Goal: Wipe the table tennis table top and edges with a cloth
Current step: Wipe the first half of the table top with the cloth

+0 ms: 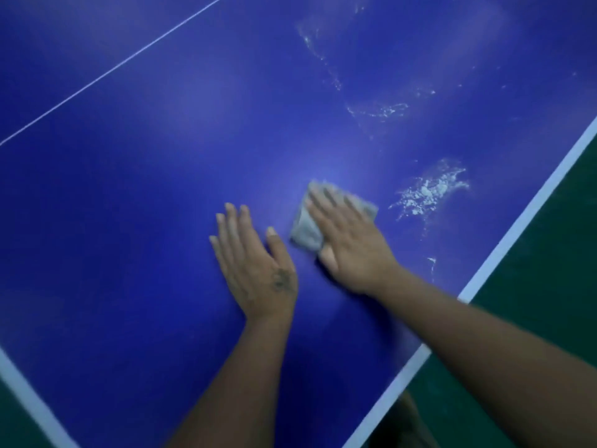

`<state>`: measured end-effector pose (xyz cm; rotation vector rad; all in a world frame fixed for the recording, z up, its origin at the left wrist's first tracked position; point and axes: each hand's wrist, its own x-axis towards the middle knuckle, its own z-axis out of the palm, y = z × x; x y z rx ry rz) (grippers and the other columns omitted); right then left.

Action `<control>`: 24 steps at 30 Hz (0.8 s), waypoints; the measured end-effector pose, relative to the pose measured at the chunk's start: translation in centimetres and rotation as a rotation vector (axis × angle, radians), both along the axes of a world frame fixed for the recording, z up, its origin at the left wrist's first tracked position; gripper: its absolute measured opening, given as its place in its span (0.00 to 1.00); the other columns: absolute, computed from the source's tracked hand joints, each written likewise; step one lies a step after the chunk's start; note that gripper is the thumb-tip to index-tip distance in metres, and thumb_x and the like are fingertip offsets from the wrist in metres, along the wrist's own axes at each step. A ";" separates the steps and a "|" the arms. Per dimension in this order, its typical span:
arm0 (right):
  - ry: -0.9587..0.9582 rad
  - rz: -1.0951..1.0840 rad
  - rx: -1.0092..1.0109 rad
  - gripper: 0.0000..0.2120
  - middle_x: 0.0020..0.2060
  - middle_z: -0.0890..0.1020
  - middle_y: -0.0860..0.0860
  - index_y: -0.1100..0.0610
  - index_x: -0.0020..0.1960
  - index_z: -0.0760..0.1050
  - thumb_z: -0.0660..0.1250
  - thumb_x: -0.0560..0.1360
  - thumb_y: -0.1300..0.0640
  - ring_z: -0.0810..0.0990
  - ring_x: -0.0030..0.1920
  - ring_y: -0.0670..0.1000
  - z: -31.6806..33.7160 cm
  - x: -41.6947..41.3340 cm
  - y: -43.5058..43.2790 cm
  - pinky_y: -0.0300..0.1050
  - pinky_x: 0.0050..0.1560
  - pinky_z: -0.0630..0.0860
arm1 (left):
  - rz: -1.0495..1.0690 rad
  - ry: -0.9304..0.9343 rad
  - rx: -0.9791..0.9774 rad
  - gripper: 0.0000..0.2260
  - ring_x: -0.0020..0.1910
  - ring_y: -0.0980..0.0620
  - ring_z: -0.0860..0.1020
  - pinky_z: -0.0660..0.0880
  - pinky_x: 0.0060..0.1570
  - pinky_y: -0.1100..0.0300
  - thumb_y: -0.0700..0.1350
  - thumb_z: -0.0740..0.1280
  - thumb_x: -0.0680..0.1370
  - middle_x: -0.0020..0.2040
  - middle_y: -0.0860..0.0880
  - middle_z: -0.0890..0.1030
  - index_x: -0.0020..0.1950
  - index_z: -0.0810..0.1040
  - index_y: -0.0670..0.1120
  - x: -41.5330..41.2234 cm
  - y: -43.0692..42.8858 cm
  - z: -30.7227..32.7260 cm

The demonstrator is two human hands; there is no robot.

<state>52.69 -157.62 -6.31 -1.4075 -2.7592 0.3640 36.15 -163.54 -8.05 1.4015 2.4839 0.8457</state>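
Note:
The blue table tennis table top (135, 195) fills most of the view. A folded grey cloth (305, 229) lies flat on it near the middle. My right hand (352, 244) presses down on the cloth with straight fingers spread over it. My left hand (255, 263) rests flat on the bare table just left of the cloth, fingers straight. White wet or dusty smears (426, 192) mark the surface to the right of the cloth, and further smears (378, 111) lie beyond it.
A white edge line (523, 218) runs along the table's right side, with dark green floor (549, 270) beyond it. A thin white centre line (109, 71) crosses the upper left. Another white edge band (29, 399) shows at the lower left.

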 end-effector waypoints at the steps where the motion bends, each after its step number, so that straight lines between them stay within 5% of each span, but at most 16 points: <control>1: -0.028 -0.067 -0.005 0.34 0.86 0.53 0.59 0.61 0.86 0.54 0.61 0.84 0.55 0.50 0.87 0.62 0.0 0.6 2.7 0.61 0.86 0.49 | -0.030 0.017 -0.047 0.25 0.86 0.41 0.59 0.54 0.85 0.40 0.50 0.59 0.88 0.86 0.41 0.64 0.83 0.68 0.38 1.6 -0.4 -0.3; 5: -0.077 -0.383 -0.181 0.36 0.87 0.41 0.57 0.57 0.88 0.43 0.51 0.84 0.50 0.38 0.87 0.60 0.5 0.9 10.5 0.60 0.86 0.39 | -0.087 0.177 -0.203 0.27 0.88 0.43 0.52 0.51 0.86 0.40 0.52 0.53 0.89 0.88 0.45 0.57 0.87 0.61 0.43 4.0 -0.7 -1.8; 8: -0.046 -0.312 -0.186 0.40 0.87 0.42 0.59 0.58 0.88 0.44 0.43 0.78 0.46 0.39 0.87 0.62 0.2 0.0 6.9 0.60 0.86 0.38 | -0.055 0.182 -0.178 0.25 0.88 0.43 0.55 0.53 0.85 0.40 0.48 0.53 0.89 0.88 0.45 0.60 0.86 0.64 0.43 3.8 -0.6 -2.1; 15: 0.001 -0.112 -0.008 0.32 0.88 0.51 0.55 0.55 0.88 0.54 0.53 0.89 0.42 0.48 0.88 0.57 -2.2 4.1 -4.7 0.61 0.86 0.51 | -0.036 0.176 -0.160 0.24 0.88 0.43 0.55 0.52 0.86 0.41 0.44 0.51 0.87 0.87 0.46 0.62 0.85 0.66 0.45 3.9 -0.4 -2.5; 20: 0.027 -0.134 0.083 0.30 0.86 0.59 0.55 0.56 0.86 0.61 0.59 0.88 0.45 0.56 0.86 0.59 -2.8 8.1 6.8 0.60 0.86 0.52 | -0.028 0.191 -0.166 0.24 0.88 0.43 0.55 0.52 0.86 0.40 0.42 0.53 0.87 0.87 0.45 0.62 0.85 0.66 0.43 4.3 -0.4 -2.5; 24: -0.009 -0.370 -0.015 0.32 0.88 0.51 0.54 0.54 0.88 0.52 0.52 0.88 0.43 0.47 0.88 0.58 -1.9 6.5 12.4 0.60 0.86 0.46 | -0.023 0.186 -0.187 0.24 0.88 0.43 0.54 0.51 0.86 0.39 0.42 0.54 0.87 0.87 0.45 0.61 0.85 0.66 0.43 4.3 -0.3 -2.3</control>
